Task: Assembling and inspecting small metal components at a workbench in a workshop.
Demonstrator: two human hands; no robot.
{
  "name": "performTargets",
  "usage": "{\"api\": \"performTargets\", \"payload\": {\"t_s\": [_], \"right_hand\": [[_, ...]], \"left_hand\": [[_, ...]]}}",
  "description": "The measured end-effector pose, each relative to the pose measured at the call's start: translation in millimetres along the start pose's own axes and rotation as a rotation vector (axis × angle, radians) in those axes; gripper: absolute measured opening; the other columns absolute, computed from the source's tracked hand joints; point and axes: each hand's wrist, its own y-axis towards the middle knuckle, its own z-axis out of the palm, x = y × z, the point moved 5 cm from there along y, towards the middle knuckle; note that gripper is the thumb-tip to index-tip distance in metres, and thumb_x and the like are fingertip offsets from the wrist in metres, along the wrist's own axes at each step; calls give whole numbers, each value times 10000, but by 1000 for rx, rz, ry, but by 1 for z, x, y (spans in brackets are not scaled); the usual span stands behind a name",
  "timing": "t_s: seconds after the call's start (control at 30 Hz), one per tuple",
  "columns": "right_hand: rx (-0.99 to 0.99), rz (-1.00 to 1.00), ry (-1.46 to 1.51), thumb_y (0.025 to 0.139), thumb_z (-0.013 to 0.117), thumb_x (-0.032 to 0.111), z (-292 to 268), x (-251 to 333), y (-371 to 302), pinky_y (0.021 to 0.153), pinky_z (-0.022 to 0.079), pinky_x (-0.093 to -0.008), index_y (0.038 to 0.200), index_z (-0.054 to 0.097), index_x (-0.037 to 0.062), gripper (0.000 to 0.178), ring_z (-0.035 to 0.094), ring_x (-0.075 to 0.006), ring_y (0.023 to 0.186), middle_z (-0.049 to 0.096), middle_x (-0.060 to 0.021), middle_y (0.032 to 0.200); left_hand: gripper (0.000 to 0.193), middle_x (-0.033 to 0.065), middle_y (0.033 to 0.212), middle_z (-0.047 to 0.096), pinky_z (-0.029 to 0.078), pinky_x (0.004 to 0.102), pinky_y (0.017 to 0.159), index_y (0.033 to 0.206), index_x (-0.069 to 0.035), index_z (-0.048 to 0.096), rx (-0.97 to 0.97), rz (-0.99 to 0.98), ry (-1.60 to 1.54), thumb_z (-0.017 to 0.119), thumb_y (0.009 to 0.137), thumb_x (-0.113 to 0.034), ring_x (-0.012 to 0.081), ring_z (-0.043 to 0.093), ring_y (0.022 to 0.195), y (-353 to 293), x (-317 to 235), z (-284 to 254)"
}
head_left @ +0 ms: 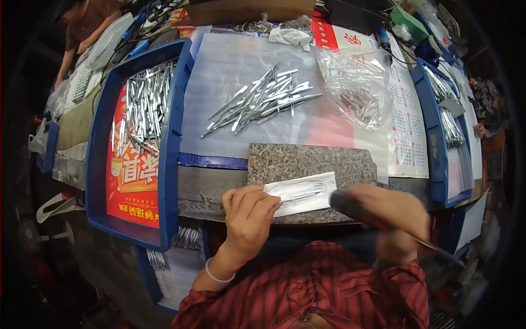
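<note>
My left hand (246,215) pinches one end of a slim silver metal piece (300,196). The piece lies over a white pad (320,186), which rests on a speckled granite slab (312,159). At the pad's right side my right hand (397,216), smeared by motion, is closed around a tool (350,205). Its thick dark end points toward the pad and a thin metal shaft sticks out behind the hand; its exact kind is unclear. Beyond the slab a loose heap of similar silver pieces (263,101) lies on a plastic-wrapped sheet.
A blue tray (172,159) with many silver pieces stands on the left. To the right of the heap lies a clear bag (356,88) of pieces. Another blue tray (436,164) is at the right edge. Other people sit at far left and far right.
</note>
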Motion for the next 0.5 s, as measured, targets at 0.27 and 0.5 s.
{"api": "performTargets", "payload": {"t_s": [0.27,0.5], "right_hand": [[264,250,-42,934,607,182,55,-42,7,535,498,-356,957,624,25,159,640,-319,637,621,-139,765],[-23,9,-85,824,653,98,22,2,17,520,538,-363,1062,646,-33,272,694,-242,687,701,-216,988]], "left_hand": [[218,70,855,585,380,391,807,915,-76,652,23,0,-53,732,720,-20,275,610,887,1,4,0],[240,67,855,583,380,394,804,931,-74,647,23,4,-58,732,715,-15,273,610,888,0,5,-2]]}}
